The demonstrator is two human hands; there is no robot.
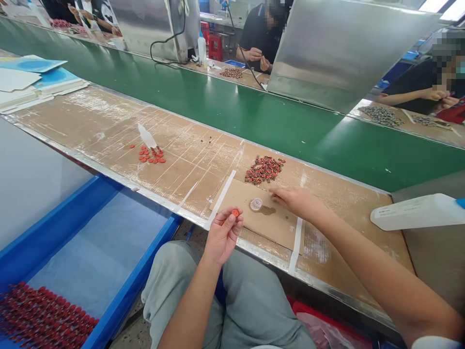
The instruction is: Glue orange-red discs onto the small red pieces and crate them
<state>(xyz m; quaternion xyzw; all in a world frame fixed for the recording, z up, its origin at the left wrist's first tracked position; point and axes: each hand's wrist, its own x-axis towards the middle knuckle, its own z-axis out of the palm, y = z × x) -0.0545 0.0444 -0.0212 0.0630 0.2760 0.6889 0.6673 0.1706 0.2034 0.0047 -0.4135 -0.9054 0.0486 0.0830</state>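
My left hand (222, 237) is closed, pinching a small round red disc (235, 213) at the table's front edge. Farther right, my right hand (296, 199) reaches over the cardboard mat (269, 230), its fingertips pressed together. Whatever they hold, if anything, is too small to make out. Just beyond those fingertips lies a pile of small red-and-black parts (264, 169). Between my hands a small clear cup (255, 204) stands on the mat beside a dark wet stain. To the left, several red discs (152, 157) lie loose around a white pointed strip (146, 135).
A blue bin (145, 228) below left holds rows of red pieces (47, 317). A white bottle (417, 212) lies at the right. Behind the table runs a green belt (218, 106), with metal panels (345, 53) and co-workers beyond. Stacked sheets (32, 77) sit far left.
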